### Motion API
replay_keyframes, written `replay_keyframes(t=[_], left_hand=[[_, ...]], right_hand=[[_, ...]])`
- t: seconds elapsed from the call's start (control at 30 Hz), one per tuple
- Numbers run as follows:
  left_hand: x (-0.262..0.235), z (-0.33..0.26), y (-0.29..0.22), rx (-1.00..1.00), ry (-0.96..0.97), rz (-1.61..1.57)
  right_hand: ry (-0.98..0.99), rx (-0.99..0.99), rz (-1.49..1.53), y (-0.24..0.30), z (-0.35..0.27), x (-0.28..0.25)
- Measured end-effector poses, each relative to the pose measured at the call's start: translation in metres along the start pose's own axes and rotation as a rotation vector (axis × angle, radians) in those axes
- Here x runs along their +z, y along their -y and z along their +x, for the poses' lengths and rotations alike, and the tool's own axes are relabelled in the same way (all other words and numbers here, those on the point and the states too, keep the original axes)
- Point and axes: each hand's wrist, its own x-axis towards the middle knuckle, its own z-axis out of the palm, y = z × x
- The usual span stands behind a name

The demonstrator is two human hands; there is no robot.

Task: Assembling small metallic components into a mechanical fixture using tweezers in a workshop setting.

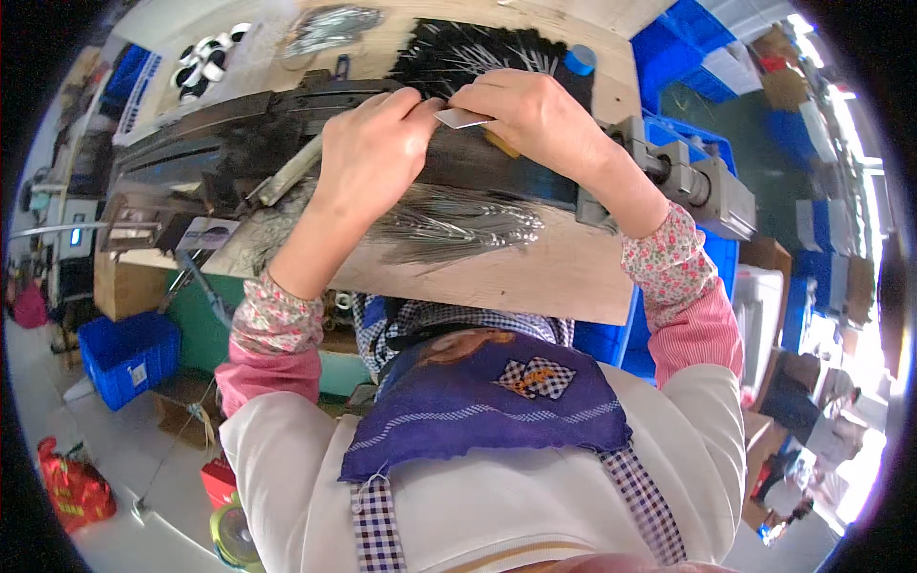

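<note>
- The right hand has its fingers pressed together, pinching a small flat pale card by one end; the card points toward the left hand.
- The left hand is curled, thumb and forefinger closed on the card's other end, so both hands meet over the card.
- The card sits just above the long black machine bar that runs across the middle of the worktop.
- Both wrists are bent, the forearms reaching up from the near edge in floral cuffs over pink sleeves.
- Under the left hand lies a bundle of thin dark strands with silvery tips, spread toward the near edge of the wooden worktop.
- More dark strands lie at the far edge, beside a blue roll of tape.
- A grey metal cylinder block is fixed at the worktop's right end.
- Black and white rings sit near the far left corner.
- Blue crates stand on the floor to the left, and more crates to the right.
</note>
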Motion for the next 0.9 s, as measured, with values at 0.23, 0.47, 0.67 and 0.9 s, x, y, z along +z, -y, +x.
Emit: replay_keyframes(t=[0.23, 0.47, 0.67, 0.9], left_hand=[[0.004, -0.079, -0.043, -1.044, -0.226, -1.127], [-0.05, -0.022, -0.013, -0.91, -0.145, -3.047], [-0.043, -0.034, -0.001, -0.876, -0.409, -3.196], [0.009, -0.049, -0.048, -1.006, 0.148, -1.444]], right_hand=[[-0.078, 0.149, 0.173, -0.011, 0.019, 0.029], [-0.018, 0.248, 0.217, -0.016, 0.021, 0.03], [0.022, 0.311, 0.252, -0.01, 0.025, 0.03], [0.045, 0.241, 0.224, -0.013, 0.025, 0.039]])
